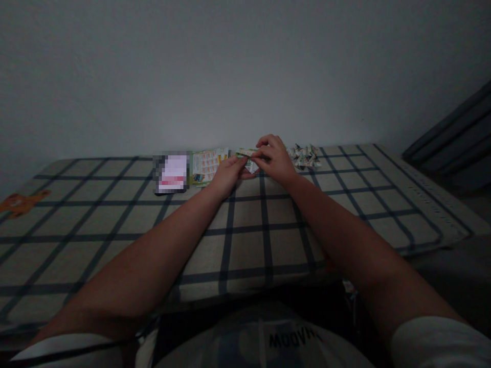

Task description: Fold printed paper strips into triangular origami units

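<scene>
Pinching a small printed paper (pixel 251 166) — left hand (pixel 229 174) and right hand (pixel 274 159) are both gripping it over the checked cloth (pixel 247 209); printed sheets (pixel 209 164) are lying left — folded pieces (pixel 305 156) sitting right.

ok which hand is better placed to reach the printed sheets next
Likely the left hand: it's beside the sheets, while the right hand is farther across. Both are holding a piece.

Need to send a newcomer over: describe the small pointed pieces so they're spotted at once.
Look at the checked cloth, along its far edge by the wall. The small pointed pieces lie there, just right of the person's right hand. Unlike the flat printed sheets beside the left hand, they form a jagged cluster.
</scene>
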`<state>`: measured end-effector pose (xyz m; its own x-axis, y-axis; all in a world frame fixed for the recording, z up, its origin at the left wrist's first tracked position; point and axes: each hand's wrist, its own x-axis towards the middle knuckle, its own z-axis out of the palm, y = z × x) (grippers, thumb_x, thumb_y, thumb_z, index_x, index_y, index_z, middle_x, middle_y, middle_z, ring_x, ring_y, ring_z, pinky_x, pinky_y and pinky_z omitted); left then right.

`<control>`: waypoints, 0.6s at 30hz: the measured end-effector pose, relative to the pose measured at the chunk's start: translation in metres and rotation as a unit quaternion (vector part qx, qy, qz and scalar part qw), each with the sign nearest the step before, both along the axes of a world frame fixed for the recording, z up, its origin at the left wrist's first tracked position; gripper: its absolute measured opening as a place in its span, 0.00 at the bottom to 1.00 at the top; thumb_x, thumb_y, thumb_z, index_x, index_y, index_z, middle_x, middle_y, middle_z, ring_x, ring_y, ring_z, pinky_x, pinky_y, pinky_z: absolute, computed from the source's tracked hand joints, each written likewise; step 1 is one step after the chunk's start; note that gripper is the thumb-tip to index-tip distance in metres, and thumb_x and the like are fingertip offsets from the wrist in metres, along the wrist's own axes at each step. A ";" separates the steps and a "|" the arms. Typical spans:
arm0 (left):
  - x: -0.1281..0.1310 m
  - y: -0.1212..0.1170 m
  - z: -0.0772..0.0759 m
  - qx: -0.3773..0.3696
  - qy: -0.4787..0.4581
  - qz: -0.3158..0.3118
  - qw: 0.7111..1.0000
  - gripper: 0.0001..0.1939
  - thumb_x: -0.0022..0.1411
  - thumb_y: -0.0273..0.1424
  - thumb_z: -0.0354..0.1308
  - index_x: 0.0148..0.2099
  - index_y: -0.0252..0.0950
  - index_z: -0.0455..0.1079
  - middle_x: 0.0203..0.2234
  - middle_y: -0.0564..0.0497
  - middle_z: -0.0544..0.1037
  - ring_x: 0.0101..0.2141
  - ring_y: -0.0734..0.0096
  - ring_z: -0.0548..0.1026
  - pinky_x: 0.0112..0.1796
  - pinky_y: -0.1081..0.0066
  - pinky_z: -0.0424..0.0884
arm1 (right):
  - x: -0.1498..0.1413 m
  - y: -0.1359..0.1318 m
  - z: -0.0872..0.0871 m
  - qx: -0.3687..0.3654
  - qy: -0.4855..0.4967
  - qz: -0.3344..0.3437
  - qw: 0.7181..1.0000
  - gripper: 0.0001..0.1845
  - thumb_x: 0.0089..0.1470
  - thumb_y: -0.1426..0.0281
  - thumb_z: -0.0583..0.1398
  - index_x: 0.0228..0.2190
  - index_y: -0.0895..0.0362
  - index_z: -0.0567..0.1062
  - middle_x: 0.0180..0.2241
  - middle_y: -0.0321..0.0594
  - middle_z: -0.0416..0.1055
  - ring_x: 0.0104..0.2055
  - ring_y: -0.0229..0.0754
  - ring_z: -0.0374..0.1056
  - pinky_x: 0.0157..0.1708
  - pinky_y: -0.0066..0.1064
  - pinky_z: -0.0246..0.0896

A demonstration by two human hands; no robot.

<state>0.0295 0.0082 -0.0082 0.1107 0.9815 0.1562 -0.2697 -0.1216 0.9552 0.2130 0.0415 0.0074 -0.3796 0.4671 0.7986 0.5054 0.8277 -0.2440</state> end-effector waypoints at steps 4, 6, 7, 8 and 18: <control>0.002 -0.005 0.008 -0.029 -0.039 -0.001 0.999 0.09 0.61 0.34 0.67 0.39 0.34 0.74 0.32 0.50 0.82 0.31 0.71 0.80 0.43 0.62 0.83 | 0.000 0.002 -0.002 0.013 -0.015 0.004 1.000 0.04 0.61 0.70 0.63 0.36 0.53 0.81 0.45 0.43 0.68 0.49 0.48 0.61 0.54 0.46 0.57; 0.002 -0.007 0.012 -0.043 -0.060 0.004 0.997 0.06 0.60 0.31 0.64 0.39 0.34 0.74 0.33 0.50 0.82 0.31 0.71 0.80 0.45 0.60 0.82 | 0.000 0.002 -0.002 0.013 -0.017 0.005 1.000 0.05 0.61 0.70 0.64 0.37 0.52 0.82 0.45 0.43 0.69 0.49 0.48 0.61 0.54 0.46 0.57; 0.002 -0.007 0.013 -0.049 -0.071 0.003 0.996 0.05 0.60 0.30 0.63 0.39 0.34 0.74 0.32 0.50 0.82 0.31 0.71 0.80 0.46 0.59 0.82 | 0.000 0.002 -0.002 0.012 -0.017 0.005 1.000 0.05 0.61 0.70 0.64 0.37 0.51 0.82 0.45 0.43 0.69 0.49 0.49 0.61 0.54 0.46 0.57; 0.001 -0.008 0.014 -0.053 -0.082 -0.001 0.995 0.05 0.60 0.29 0.62 0.38 0.34 0.74 0.32 0.50 0.82 0.32 0.70 0.81 0.46 0.59 0.82 | 0.000 0.003 -0.002 0.012 -0.016 0.004 1.000 0.05 0.61 0.69 0.64 0.37 0.51 0.83 0.45 0.43 0.69 0.49 0.49 0.62 0.54 0.46 0.58; -0.001 -0.001 0.005 0.030 -0.019 0.024 0.999 0.22 0.55 0.48 0.74 0.36 0.34 0.75 0.24 0.54 0.76 0.25 0.76 0.74 0.38 0.69 0.82 | 0.001 -0.003 0.001 -0.015 -0.027 0.001 1.000 0.12 0.66 0.61 0.62 0.43 0.51 0.84 0.54 0.47 0.69 0.58 0.52 0.62 0.61 0.50 0.58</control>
<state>0.0284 0.0076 -0.0031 0.0573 0.9743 0.2180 -0.2977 -0.1917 0.9352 0.2142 0.0381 0.0083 -0.4218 0.4896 0.7631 0.5171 0.8213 -0.2412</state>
